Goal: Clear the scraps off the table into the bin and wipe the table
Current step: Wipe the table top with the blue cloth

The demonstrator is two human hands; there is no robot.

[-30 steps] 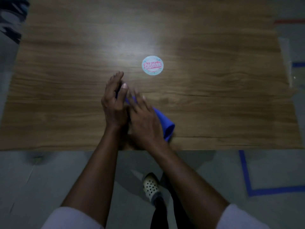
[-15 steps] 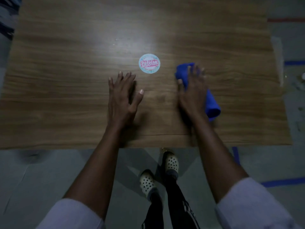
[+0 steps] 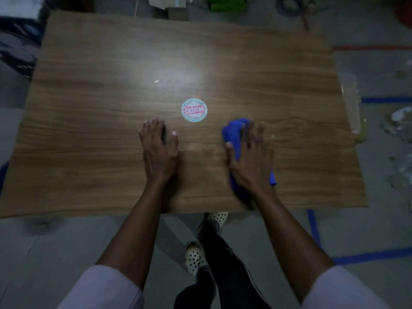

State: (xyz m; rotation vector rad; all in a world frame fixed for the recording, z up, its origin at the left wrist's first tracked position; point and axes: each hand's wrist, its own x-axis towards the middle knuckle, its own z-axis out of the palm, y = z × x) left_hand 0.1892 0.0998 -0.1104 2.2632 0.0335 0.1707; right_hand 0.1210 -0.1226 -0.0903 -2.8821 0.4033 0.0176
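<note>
A wooden table (image 3: 89,141) fills the head view. My right hand (image 3: 250,159) presses flat on a crumpled blue cloth (image 3: 233,133) on the table's near right part; the cloth shows ahead of the fingers and behind the wrist. My left hand (image 3: 159,150) lies flat on the wood with fingers together, holding nothing, just left of the cloth hand. A tiny pale scrap (image 3: 156,81) lies in the bright patch further back.
A round sticker with pink lettering (image 3: 194,109) is stuck on the table between and beyond my hands. White debris (image 3: 401,121) litters the floor to the right, near blue tape lines (image 3: 314,230). Clutter lies past the far edge. My feet stand under the near edge.
A second ago both hands were together on the cloth near the front edge. The right hand then slid the cloth to the right, and the left hand settled flat on the table.
</note>
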